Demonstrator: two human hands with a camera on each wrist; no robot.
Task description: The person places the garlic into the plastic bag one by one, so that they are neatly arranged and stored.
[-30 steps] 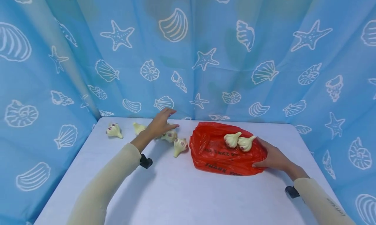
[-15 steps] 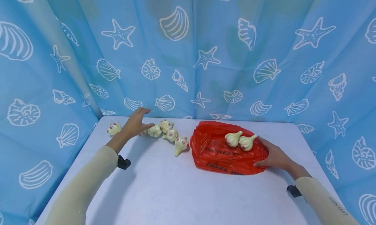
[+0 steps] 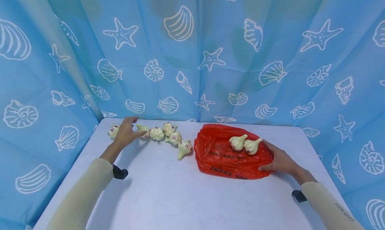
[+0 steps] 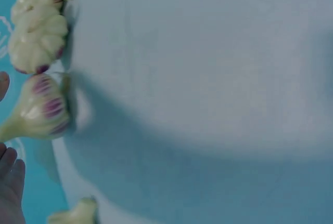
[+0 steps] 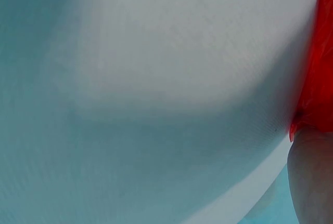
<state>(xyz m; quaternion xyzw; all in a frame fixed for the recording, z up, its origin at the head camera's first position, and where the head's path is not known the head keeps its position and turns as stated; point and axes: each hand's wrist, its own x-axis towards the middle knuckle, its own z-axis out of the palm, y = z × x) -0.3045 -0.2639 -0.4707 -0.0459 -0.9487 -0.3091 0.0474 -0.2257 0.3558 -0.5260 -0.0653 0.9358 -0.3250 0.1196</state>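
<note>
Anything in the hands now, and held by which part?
Right hand: red plastic bag, by its right end. Left hand: nothing gripped, near a cream, purple-marked garlic bulb.

- My head camera looks forward and down over the white table (image 3: 192, 203), far enough back to show my left hand (image 3: 124, 135), my right hand (image 3: 282, 159) and the blue curtain (image 3: 180, 56).
- My left wrist camera (image 3: 120, 172) looks closely at the tabletop, garlic bulbs (image 4: 40, 109) along its left edge; the head view shares them.
- My right wrist camera (image 3: 299, 196) looks closely at the tabletop too, sharing the red bag (image 5: 318, 91), at its right edge, with the head view.
</note>
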